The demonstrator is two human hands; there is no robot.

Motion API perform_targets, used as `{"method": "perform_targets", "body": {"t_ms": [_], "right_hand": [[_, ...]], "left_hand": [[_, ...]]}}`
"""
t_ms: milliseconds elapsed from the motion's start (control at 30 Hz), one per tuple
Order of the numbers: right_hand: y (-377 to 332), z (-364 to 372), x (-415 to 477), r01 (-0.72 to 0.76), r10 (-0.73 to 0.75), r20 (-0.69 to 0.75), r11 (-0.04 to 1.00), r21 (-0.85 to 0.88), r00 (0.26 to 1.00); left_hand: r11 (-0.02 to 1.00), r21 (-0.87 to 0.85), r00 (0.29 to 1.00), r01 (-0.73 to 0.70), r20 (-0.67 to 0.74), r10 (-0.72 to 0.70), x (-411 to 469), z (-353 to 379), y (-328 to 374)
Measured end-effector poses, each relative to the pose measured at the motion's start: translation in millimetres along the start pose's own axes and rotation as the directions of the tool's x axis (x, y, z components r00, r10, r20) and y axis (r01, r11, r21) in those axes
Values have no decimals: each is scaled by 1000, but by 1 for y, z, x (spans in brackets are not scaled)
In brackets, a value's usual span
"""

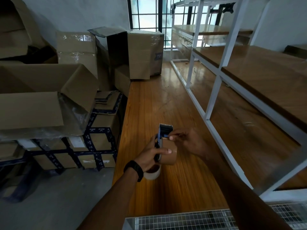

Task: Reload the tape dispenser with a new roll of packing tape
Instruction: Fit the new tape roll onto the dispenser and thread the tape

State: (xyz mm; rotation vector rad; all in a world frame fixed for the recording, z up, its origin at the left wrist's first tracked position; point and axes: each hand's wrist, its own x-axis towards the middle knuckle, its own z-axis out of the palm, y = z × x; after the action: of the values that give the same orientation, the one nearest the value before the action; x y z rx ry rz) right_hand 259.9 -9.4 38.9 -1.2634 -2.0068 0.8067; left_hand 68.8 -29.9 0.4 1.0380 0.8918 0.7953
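1. The long wooden table (149,103) lies under both hands.
2. The tape dispenser (163,138) sits in the left hand (149,156), whose fingers wrap around it and its brown tape roll (169,155).
3. The right hand (187,141) pinches the tape end by the blade.
4. An empty tape core (153,174) rests below the left fingers.

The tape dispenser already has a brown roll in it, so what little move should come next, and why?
Probably draw the tape end forward to the toothed blade. The left hand holds the tape dispenser with the brown roll seated, and the right hand pinches near the front of the roll, short of the blade.
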Motion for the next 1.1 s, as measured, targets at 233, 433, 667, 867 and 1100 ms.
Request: {"method": "perform_targets", "body": {"t_ms": [233, 433, 667, 867, 1100], "right_hand": [[-6, 3, 3, 94, -93, 12, 971, -221, 996], [-6, 12, 5, 49, -62, -52, 973, -224, 997], [-15, 11, 7, -3, -14, -94, 984, -180, 995], [-15, 11, 10, -35, 12, -95, 971, -237, 995], [-17, 15, 11, -17, -8, -123, 979, -203, 992]], "left_hand": [[1000, 7, 1000, 2, -10, -2, -1, -2, -4], [998, -38, 996, -50, -82, 47, 2, -5, -10], [994, -87, 993, -68, -99, 59, 4, -7, -8], [990, -111, 993, 91, -64, -98, -1, -4, -4], [979, -131, 978, 154, -124, -170, 5, 8, -7]]}}
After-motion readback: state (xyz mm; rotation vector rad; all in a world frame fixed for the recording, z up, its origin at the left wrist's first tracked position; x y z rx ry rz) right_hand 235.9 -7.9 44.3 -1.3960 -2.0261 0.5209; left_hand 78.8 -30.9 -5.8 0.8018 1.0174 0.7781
